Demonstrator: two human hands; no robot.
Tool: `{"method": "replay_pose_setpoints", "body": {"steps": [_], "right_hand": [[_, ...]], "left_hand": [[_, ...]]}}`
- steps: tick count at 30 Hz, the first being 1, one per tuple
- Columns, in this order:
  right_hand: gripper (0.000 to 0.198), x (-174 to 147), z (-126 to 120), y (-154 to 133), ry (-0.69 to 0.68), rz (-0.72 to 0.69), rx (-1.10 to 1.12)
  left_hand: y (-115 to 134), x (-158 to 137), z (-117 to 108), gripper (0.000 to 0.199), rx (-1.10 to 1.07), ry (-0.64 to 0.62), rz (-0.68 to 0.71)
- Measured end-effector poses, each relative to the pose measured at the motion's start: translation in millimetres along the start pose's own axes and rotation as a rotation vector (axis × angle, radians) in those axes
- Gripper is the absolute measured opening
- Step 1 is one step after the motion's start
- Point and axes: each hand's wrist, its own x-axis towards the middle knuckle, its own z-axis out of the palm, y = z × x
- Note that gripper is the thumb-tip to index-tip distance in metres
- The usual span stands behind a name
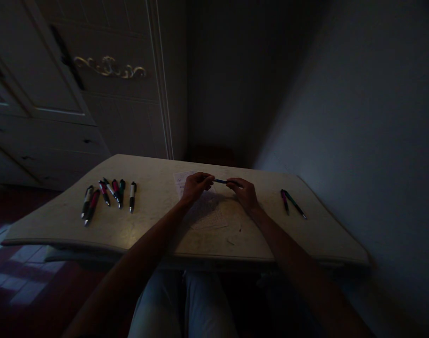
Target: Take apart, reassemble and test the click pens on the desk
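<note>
Beyond and left of the printed sheet (203, 217), we see a cabinet (130, 119) with closed drawers (68, 141), their contents hidden. The sheet lies on our pale table (147, 234) in a dim room, with retractable pens (104, 193) to its left and two more pens (294, 203) to its right. By its far end, our left hand (197, 188) and right hand (245, 191) pinch opposite ends of a slim, dark bluish pen (220, 181), raised nearly level.
</note>
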Motion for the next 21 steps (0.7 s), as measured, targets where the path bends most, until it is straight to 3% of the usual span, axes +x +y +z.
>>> {"method": "replay_pose_setpoints", "body": {"steps": [5, 13, 21], "right_hand": [[0.023, 0.1, -1.9, -2.6, 0.029, -0.033, -0.017], [0.027, 2.9, -1.7, -0.9, 0.103, 0.031, 0.090], [0.024, 1.6, -2.9, -0.2, 0.067, 0.015, 0.037]], "left_hand": [[1.3, -0.6, -0.9, 0.048, 0.174, 0.021, -0.037], [1.4, -2.0, 1.2, 0.053, 0.149, -0.064, -0.073], [-3.0, 1.1, 0.9, 0.038, 0.058, -0.067, 0.059]]}}
